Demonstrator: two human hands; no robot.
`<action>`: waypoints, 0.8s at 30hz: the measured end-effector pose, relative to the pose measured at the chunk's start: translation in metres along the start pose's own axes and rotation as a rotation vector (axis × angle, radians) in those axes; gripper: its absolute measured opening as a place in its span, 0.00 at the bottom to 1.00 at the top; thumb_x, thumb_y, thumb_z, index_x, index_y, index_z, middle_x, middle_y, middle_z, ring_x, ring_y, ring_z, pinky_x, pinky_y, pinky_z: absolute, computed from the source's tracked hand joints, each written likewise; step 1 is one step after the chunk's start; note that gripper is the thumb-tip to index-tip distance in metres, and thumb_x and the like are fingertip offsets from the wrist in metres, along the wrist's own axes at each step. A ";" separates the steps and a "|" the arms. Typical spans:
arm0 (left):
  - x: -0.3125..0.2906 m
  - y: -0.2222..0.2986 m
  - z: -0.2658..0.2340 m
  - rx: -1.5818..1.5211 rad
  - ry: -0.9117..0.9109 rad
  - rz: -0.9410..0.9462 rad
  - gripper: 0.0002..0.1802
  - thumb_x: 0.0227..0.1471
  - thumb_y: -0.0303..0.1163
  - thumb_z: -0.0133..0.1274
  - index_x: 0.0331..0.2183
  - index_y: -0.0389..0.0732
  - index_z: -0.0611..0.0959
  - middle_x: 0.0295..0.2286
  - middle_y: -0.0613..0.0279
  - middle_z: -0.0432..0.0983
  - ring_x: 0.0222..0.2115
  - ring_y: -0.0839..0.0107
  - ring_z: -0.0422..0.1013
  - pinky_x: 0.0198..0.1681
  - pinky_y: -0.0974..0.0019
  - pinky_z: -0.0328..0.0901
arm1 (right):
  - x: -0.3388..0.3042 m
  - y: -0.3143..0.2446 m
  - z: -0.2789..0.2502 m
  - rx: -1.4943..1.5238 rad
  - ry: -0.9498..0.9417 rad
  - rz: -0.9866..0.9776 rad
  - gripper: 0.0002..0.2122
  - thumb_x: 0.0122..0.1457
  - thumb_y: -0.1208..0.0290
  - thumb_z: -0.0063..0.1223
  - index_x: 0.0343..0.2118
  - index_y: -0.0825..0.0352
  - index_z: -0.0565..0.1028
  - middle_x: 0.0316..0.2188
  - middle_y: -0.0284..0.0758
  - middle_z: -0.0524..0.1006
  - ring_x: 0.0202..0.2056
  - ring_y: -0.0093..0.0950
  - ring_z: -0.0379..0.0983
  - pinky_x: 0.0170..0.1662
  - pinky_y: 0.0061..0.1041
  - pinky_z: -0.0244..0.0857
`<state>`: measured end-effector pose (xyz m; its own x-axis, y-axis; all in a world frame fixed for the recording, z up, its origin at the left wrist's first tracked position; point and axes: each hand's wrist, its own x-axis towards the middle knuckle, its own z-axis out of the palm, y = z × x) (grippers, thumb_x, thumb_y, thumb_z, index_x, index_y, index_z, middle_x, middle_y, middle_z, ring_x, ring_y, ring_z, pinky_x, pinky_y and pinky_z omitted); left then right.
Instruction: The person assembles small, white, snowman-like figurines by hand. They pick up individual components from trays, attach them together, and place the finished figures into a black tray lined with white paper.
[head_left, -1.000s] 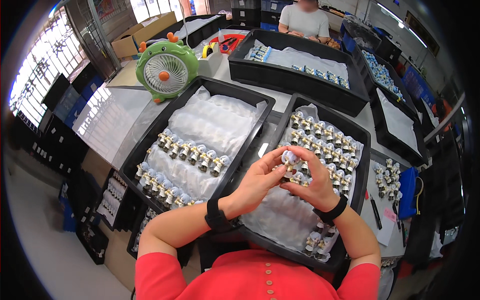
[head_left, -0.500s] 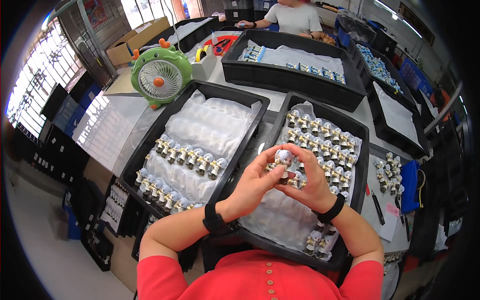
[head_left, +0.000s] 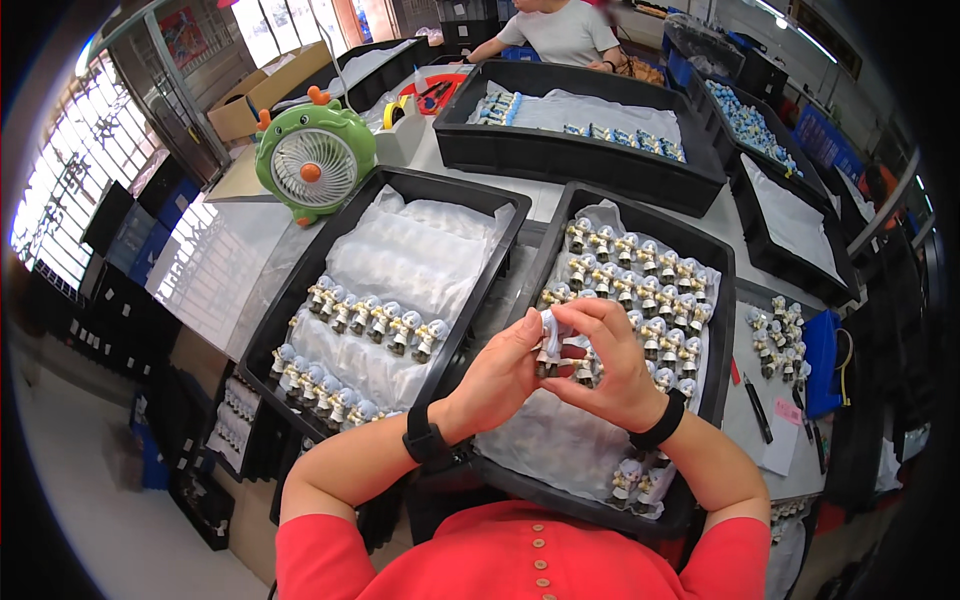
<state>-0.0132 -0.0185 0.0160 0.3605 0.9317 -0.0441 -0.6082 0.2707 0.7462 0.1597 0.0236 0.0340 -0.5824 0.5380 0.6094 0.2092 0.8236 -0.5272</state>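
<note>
1. Both hands met above the right black tray [head_left: 722, 300].
2. The left hand [head_left: 500, 375] pinched a small figurine [head_left: 550, 335], upright.
3. The right hand [head_left: 610, 360] curled over its far side, fingers closed on it.

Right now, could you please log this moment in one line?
hands: left and right grip one small figurine | over: right black tray | left tray: untouched

Workshop: black trays [head_left: 500, 215] of figurines [head_left: 375, 318]
</note>
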 end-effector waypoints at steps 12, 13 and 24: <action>0.001 0.003 -0.001 -0.143 0.013 -0.075 0.25 0.63 0.46 0.37 0.55 0.42 0.65 0.43 0.61 0.70 0.39 0.68 0.69 0.44 0.64 0.66 | -0.002 0.006 0.001 0.090 -0.028 0.125 0.39 0.37 0.70 0.69 0.56 0.68 0.63 0.48 0.40 0.70 0.50 0.38 0.66 0.54 0.35 0.59; 0.000 0.010 -0.001 -0.088 0.051 -0.028 0.24 0.62 0.43 0.40 0.55 0.42 0.65 0.43 0.62 0.70 0.39 0.69 0.70 0.44 0.65 0.67 | -0.001 0.006 0.002 0.115 -0.014 0.140 0.39 0.38 0.70 0.69 0.56 0.68 0.62 0.48 0.40 0.70 0.49 0.38 0.66 0.53 0.34 0.59; 0.065 0.124 -0.106 0.630 0.457 0.091 0.18 0.57 0.29 0.50 0.49 0.38 0.70 0.32 0.66 0.71 0.33 0.77 0.71 0.37 0.70 0.69 | 0.000 0.013 -0.004 0.167 0.032 0.232 0.35 0.44 0.72 0.66 0.57 0.63 0.62 0.44 0.35 0.73 0.43 0.27 0.70 0.43 0.25 0.63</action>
<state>-0.1402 0.1014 0.0348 -0.0819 0.9879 -0.1319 -0.0563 0.1275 0.9902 0.1656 0.0348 0.0290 -0.5081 0.7163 0.4783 0.2003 0.6384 -0.7432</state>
